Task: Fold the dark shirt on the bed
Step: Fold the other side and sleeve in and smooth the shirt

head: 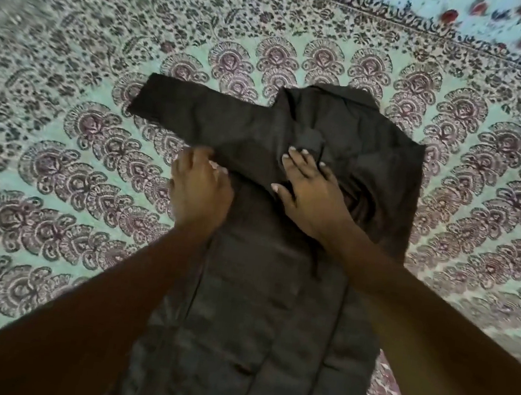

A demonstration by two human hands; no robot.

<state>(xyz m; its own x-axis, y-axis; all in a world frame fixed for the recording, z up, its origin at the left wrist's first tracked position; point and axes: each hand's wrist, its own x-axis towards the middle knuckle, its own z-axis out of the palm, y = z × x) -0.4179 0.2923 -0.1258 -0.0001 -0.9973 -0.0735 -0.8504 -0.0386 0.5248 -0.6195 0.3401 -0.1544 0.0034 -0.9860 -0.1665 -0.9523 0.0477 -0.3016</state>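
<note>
The dark shirt (258,312) lies lengthwise on the bed, collar at the far end, its body narrowed with both sides folded inward. One sleeve (191,110) sticks out flat to the left. My right hand (309,193) rests flat on the chest area, fingers spread, pressing the cloth down. My left hand (199,186) is at the shirt's left edge, just below the sleeve, with fingers curled at the fabric; motion blur hides whether they pinch it.
The bed is covered by a pale green sheet (68,173) printed with purple-brown floral fans. A light blue cloth with red flowers (491,19) lies at the far right corner.
</note>
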